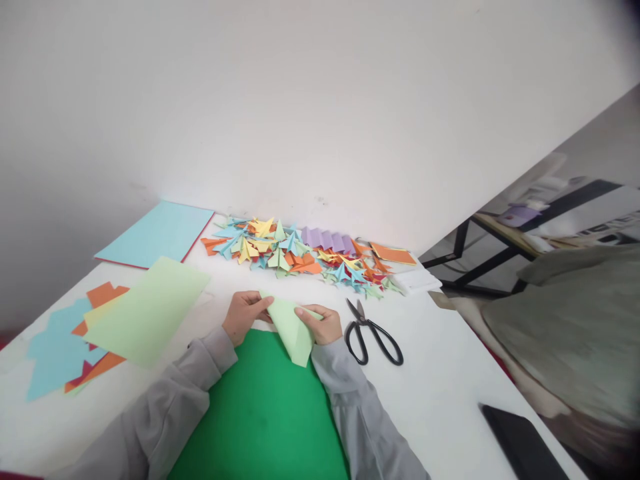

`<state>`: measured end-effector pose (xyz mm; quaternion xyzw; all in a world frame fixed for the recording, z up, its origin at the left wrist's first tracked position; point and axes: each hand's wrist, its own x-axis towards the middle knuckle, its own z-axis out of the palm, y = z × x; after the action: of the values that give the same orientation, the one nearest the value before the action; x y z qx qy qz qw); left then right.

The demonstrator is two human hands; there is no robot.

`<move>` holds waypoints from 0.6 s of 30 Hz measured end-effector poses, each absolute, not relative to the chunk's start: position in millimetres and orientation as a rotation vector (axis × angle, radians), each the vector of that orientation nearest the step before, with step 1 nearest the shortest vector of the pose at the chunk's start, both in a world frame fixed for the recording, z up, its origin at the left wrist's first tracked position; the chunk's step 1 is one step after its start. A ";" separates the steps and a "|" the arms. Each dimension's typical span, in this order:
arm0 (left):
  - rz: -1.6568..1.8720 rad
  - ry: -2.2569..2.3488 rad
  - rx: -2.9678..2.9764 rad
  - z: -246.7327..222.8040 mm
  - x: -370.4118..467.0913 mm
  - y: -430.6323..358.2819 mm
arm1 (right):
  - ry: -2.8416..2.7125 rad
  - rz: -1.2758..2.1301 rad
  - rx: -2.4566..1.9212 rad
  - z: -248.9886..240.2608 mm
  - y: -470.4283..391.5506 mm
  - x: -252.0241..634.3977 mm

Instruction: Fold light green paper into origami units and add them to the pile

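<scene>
A piece of light green paper (294,331), partly folded, is held up between my two hands above a dark green sheet (265,407). My left hand (246,315) pinches its upper left corner between thumb and fingers. On the right side, my right hand (323,324) grips the paper with the thumb on top and the fingers behind it. The fingers behind the paper are partly hidden. Black-handled scissors (371,331) lie slightly open just right of my right hand.
Many small folded paper planes (280,250) lie along the wall, beside a pleated purple paper (327,240). Left are a light blue sheet stack (157,233), a light green sheet (150,313) and coloured scraps (60,347). A black phone-like object (523,443) lies front right; a person's clothed body (570,327) is beyond.
</scene>
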<state>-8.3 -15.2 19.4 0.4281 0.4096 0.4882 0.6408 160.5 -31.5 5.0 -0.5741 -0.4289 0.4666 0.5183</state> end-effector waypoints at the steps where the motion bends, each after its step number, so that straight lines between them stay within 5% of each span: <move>1: 1.114 0.935 0.977 19.3 -8.3 -15.2 | -1.035 1.125 -1.380 6.0 -31.6 160.7; 18: 1.079 0.899 0.905 19.3 -9.1 -14.7 | -1.078 1.004 -1.340 1.2 -29.5 162.2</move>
<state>-9.1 -14.7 19.3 0.4018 0.3990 0.4789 0.6708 162.2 -29.5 1.2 -0.5648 -0.4543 0.4229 0.5438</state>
